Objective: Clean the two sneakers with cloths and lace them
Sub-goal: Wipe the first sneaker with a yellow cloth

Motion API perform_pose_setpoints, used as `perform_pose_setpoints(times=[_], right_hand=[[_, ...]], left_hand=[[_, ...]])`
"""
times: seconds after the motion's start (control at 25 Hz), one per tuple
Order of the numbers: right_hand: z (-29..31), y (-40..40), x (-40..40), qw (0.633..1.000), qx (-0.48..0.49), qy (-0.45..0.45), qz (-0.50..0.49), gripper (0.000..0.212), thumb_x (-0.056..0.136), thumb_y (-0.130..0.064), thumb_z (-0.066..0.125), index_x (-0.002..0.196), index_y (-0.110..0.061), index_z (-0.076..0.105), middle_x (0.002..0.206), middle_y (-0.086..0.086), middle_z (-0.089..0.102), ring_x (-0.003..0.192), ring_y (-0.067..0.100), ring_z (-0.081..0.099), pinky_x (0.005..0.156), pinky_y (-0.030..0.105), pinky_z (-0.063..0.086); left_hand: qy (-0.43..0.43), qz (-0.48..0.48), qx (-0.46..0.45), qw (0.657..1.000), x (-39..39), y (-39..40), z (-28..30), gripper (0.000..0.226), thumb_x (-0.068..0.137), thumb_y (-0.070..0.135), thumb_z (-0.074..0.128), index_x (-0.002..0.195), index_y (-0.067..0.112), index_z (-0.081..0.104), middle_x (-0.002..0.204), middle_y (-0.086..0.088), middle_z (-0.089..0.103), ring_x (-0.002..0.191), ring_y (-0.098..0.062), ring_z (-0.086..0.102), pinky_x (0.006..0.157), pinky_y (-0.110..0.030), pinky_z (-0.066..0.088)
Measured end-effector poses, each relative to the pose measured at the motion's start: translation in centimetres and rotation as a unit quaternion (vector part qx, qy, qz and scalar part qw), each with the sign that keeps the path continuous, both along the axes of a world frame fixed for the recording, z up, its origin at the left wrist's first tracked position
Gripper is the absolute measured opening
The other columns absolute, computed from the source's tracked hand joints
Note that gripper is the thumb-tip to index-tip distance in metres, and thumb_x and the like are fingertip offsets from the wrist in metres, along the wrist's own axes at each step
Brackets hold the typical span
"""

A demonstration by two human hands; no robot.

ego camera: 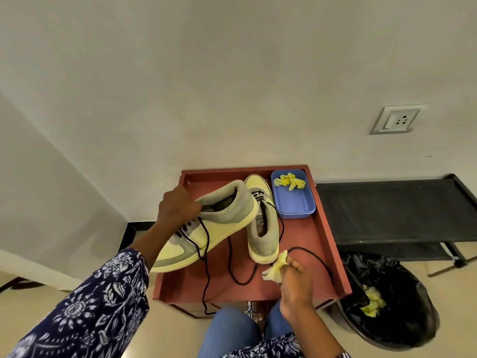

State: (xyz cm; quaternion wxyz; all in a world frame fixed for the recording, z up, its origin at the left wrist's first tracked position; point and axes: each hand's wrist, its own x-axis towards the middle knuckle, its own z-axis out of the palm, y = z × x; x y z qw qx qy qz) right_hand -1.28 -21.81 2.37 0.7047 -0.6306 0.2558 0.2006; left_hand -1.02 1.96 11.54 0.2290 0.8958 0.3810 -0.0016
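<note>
Blue-jeaned knees [232, 332] sit closest, just under the front edge of a low reddish-brown table [333, 244] with a raised rim. Over the table's near right part the right hand [296, 282] pinches a crumpled yellow cloth [276, 267] between its fingertips, right at the heel of a pale yellow-and-grey sneaker [263, 228] standing on the table. At the left, the left hand [178, 205], in a dark floral sleeve [103, 301], grips the collar of the other sneaker [206, 228] and holds it tilted above the surface, its black lace [206, 275] hanging past the table's front. A blue tray [294, 202] with more yellow cloth sits at the back right corner. Beside the table a black-lined bin [392, 306] holds yellow scraps.
</note>
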Motion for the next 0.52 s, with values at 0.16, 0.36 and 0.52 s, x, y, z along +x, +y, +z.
perform_pose_setpoints(times=[0.16,0.36,0.52], right_hand=[[0.0,0.4,-0.1,1.0,0.003,0.004,0.012,0.035,0.079,0.014,0.039,0.085,-0.005,0.068,0.068,0.007,0.064,0.066,0.021,0.057,0.063,0.033,0.047],[-1.5,0.8,-0.5,0.999,-0.001,0.019,0.03,0.034,0.078,0.011,0.041,0.089,-0.005,0.069,0.079,0.013,0.068,0.075,0.027,0.06,0.073,0.04,0.049],[-1.6,0.6,-0.7,0.999,-0.004,0.026,0.034,0.036,0.08,0.013,0.039,0.087,-0.006,0.068,0.07,0.01,0.066,0.065,0.023,0.058,0.062,0.032,0.048]], left_hand=[[-0.012,0.05,-0.041,0.998,-1.0,0.0,-0.6,0.017,0.079,0.013,0.06,0.077,0.003,0.047,0.063,-0.006,0.047,0.07,-0.027,0.055,0.06,-0.03,0.043],[-0.019,0.098,-0.112,0.989,-1.9,0.0,-3.1,0.019,0.078,0.009,0.061,0.093,-0.002,0.055,0.082,-0.015,0.059,0.078,-0.033,0.064,0.075,-0.041,0.057],[0.017,0.101,-0.101,0.99,-2.3,0.0,-5.2,0.022,0.082,0.013,0.056,0.1,-0.002,0.057,0.086,-0.014,0.06,0.074,-0.025,0.061,0.054,-0.03,0.049]])
